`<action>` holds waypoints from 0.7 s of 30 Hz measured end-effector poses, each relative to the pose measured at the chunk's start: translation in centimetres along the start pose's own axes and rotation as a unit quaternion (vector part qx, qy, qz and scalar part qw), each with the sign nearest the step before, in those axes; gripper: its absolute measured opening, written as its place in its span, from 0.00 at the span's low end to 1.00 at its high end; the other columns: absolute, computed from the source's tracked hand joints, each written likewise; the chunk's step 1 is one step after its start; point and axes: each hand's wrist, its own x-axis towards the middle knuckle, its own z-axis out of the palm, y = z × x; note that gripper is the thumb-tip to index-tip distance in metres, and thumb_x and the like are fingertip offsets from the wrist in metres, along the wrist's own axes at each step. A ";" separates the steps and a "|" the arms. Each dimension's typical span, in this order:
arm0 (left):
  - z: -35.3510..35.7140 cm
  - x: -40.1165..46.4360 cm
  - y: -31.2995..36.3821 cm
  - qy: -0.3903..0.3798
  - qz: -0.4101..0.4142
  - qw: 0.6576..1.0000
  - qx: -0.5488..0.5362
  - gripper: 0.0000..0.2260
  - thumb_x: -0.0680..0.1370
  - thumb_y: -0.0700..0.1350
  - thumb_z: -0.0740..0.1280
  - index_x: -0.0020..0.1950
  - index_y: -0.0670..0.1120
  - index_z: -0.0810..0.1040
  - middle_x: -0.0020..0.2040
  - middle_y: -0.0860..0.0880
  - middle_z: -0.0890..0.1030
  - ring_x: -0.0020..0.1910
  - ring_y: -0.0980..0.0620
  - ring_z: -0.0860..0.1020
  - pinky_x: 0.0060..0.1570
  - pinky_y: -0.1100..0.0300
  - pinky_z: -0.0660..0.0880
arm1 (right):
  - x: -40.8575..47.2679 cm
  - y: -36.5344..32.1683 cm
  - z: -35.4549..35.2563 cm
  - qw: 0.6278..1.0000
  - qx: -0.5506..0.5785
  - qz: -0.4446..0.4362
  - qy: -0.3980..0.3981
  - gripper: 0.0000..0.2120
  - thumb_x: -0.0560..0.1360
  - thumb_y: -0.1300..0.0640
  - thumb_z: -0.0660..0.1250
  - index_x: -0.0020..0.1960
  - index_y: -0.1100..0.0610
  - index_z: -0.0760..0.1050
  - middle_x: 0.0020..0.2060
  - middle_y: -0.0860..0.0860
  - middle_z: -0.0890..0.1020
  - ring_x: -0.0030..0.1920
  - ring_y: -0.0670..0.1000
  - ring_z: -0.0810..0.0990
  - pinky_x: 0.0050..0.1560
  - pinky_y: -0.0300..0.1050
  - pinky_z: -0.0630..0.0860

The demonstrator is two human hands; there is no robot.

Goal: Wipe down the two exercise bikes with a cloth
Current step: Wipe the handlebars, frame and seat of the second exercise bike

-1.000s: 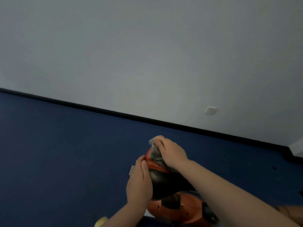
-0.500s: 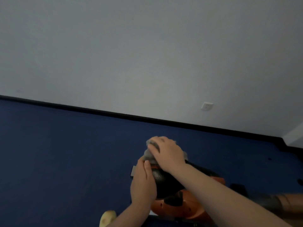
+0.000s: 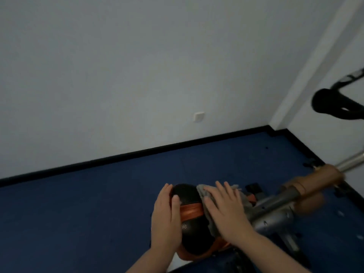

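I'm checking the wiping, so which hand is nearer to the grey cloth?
Right. The right hand lies flat on the grey cloth, pressing it onto the black and orange bike seat. The left hand rests on the seat's other side, apart from the cloth.

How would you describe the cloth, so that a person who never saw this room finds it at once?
Look at the blue floor below the white wall, where a black and orange bike saddle sits near the bottom centre. The grey cloth lies over the saddle's right side, under the flat right hand. It is the only soft, crumpled thing there; the left hand touches bare saddle.
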 end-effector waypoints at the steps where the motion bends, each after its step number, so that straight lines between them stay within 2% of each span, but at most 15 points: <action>1: -0.3 1.0 0.1 -0.018 0.009 1.000 -0.007 0.21 0.81 0.58 0.50 0.72 0.56 0.66 0.70 0.59 0.68 0.68 0.61 0.65 0.70 0.60 0.60 | 0.4 -1.7 0.7 0.998 -0.002 0.043 0.037 0.22 0.81 0.40 0.41 0.74 0.39 0.57 0.78 0.48 0.53 0.78 0.50 0.43 0.76 0.52 0.37; 3: -0.6 2.5 0.4 -0.056 0.039 0.998 -0.011 0.16 0.83 0.53 0.52 0.68 0.55 0.71 0.65 0.58 0.73 0.65 0.61 0.69 0.67 0.62 0.63 | 1.1 -4.4 1.7 0.990 -0.027 0.095 0.098 0.23 0.82 0.42 0.40 0.75 0.42 0.57 0.78 0.48 0.56 0.78 0.51 0.46 0.77 0.55 0.40; 5: -0.7 3.4 0.3 -0.094 0.062 0.994 -0.015 0.14 0.84 0.50 0.52 0.65 0.54 0.73 0.62 0.58 0.75 0.64 0.60 0.71 0.65 0.63 0.65 | 0.7 -5.8 2.4 0.986 -0.041 0.099 0.125 0.23 0.83 0.44 0.41 0.77 0.43 0.54 0.78 0.46 0.56 0.78 0.49 0.48 0.77 0.53 0.41; 7: -1.0 3.8 -0.1 -0.137 0.076 0.987 -0.029 0.15 0.84 0.50 0.52 0.66 0.54 0.72 0.64 0.58 0.74 0.65 0.60 0.70 0.67 0.62 0.65 | -1.0 -6.6 3.2 0.987 -0.046 0.073 0.135 0.24 0.82 0.44 0.42 0.78 0.44 0.53 0.78 0.46 0.56 0.78 0.48 0.49 0.77 0.50 0.42; 9: -1.5 4.0 -0.7 -0.167 0.101 0.980 -0.024 0.19 0.82 0.54 0.50 0.70 0.53 0.70 0.67 0.57 0.72 0.67 0.60 0.68 0.70 0.57 0.64 | -3.4 -6.9 3.9 0.988 -0.044 0.027 0.144 0.24 0.80 0.45 0.47 0.76 0.44 0.59 0.76 0.45 0.61 0.77 0.48 0.56 0.75 0.48 0.48; 10: -1.6 4.1 -1.0 -0.178 0.114 0.977 -0.016 0.21 0.81 0.56 0.50 0.71 0.53 0.69 0.68 0.57 0.71 0.68 0.60 0.68 0.71 0.56 0.64 | -4.1 -6.4 4.1 0.991 -0.030 -0.001 0.134 0.24 0.80 0.45 0.48 0.76 0.43 0.61 0.76 0.44 0.62 0.77 0.47 0.57 0.74 0.47 0.48; 13: -2.2 4.6 -1.3 -0.204 0.155 0.967 0.012 0.20 0.81 0.56 0.49 0.70 0.54 0.68 0.67 0.57 0.71 0.67 0.59 0.67 0.70 0.57 0.64 | -4.1 -4.2 3.4 0.992 0.040 -0.024 0.117 0.22 0.82 0.43 0.49 0.76 0.41 0.59 0.76 0.38 0.55 0.76 0.39 0.45 0.75 0.43 0.39; 16: -2.6 5.4 -1.5 -0.219 0.196 0.955 0.045 0.17 0.83 0.52 0.51 0.70 0.54 0.68 0.64 0.59 0.70 0.65 0.62 0.67 0.63 0.65 0.63 | -2.0 -4.5 2.5 0.981 0.055 0.079 0.171 0.22 0.82 0.46 0.54 0.75 0.41 0.60 0.76 0.39 0.57 0.76 0.39 0.46 0.77 0.49 0.42; 19: -2.6 6.3 -1.6 -0.219 0.217 0.947 0.095 0.13 0.83 0.51 0.52 0.67 0.56 0.69 0.60 0.62 0.71 0.58 0.64 0.70 0.52 0.67 0.67 | -1.2 -7.6 4.3 0.959 0.015 0.209 0.188 0.24 0.82 0.45 0.48 0.78 0.43 0.54 0.78 0.44 0.52 0.78 0.45 0.44 0.77 0.52 0.41; 21: -2.4 7.2 -1.3 -0.232 0.213 0.942 0.114 0.10 0.83 0.50 0.54 0.61 0.58 0.70 0.56 0.62 0.72 0.52 0.64 0.73 0.45 0.65 0.69 | -2.7 -10.4 5.9 0.956 -0.024 0.232 0.181 0.27 0.80 0.43 0.45 0.78 0.45 0.55 0.78 0.49 0.55 0.78 0.51 0.50 0.76 0.57 0.50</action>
